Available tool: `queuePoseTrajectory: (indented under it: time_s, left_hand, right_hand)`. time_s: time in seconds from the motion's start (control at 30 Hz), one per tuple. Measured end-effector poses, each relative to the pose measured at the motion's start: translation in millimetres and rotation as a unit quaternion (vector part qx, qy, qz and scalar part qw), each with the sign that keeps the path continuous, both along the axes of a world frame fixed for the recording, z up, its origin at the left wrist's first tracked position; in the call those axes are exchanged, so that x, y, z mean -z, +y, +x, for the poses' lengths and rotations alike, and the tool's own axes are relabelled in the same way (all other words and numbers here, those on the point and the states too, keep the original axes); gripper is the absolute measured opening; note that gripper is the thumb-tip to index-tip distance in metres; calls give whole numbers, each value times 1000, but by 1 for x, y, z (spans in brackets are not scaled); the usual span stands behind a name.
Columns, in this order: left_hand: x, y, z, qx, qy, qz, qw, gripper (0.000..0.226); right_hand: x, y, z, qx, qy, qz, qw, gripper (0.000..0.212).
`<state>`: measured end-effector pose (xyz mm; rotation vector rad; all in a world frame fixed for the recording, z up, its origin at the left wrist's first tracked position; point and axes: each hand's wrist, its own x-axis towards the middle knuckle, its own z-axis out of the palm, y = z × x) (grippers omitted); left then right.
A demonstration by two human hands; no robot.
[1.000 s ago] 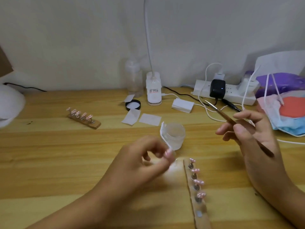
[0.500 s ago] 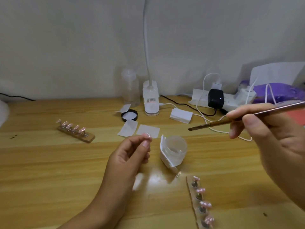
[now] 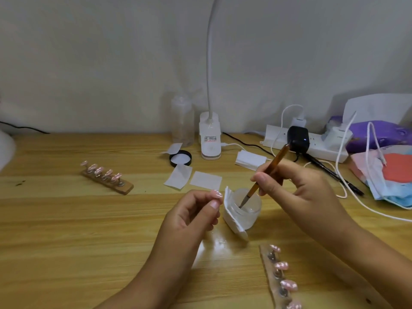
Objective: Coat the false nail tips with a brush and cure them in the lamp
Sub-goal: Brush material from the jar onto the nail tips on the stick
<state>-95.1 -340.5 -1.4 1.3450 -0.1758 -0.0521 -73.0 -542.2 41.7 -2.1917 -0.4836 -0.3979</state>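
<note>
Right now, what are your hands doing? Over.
Right hand holds brush, tip in jar. Left hand pinches one nail tip. Nothing blocking.

Head view, one: worn at the person's head, facing forward and down over the desk (image 3: 66, 230) toward the wall (image 3: 89, 63). Close range; left hand (image 3: 189, 219) and right hand (image 3: 307, 192) fill the lower centre, desk's far edge at mid-frame.
</note>
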Motion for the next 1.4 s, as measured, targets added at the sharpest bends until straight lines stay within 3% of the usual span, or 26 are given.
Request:
queuePoseTrajectory:
  time_s: [0.2,0.3,0.43,0.63,0.77,1.13,1.27,1.4]
  left_hand:
    - [0,-1,-1,4,-11,29,1000,14]
    - [1,-2,-1,5,-11,32,999,14]
    - [2,-3,2,-1,-7,18,1000,14]
    - [3,-4,5,-16,3,11,1000,14]
    - [3,-5,6,-23,1,0,1000,16]
    - [0,-5,3,-14,-2,1,1000,16]
    - [0,-5,3,-10,0,3,1000,15]
    - [1,-5,4,-8,4,12,1000,15]
  right_hand:
    - [-1,-2,0,-2,34,-9,999,20]
    - [0,-11,-12,8,38,100,994,22]
    - [7,-31,-24,81,43,261,961,22]
    - [23,-39,-23,120,96,390,908,66]
    - [28,-40,-17,113,112,407,900,71]
    - [34,-47,-18,110,105,400,904,58]
    - [36,-51,-18,93,104,434,890,22]
    - [38,-51,-18,69,100,448,886,26]
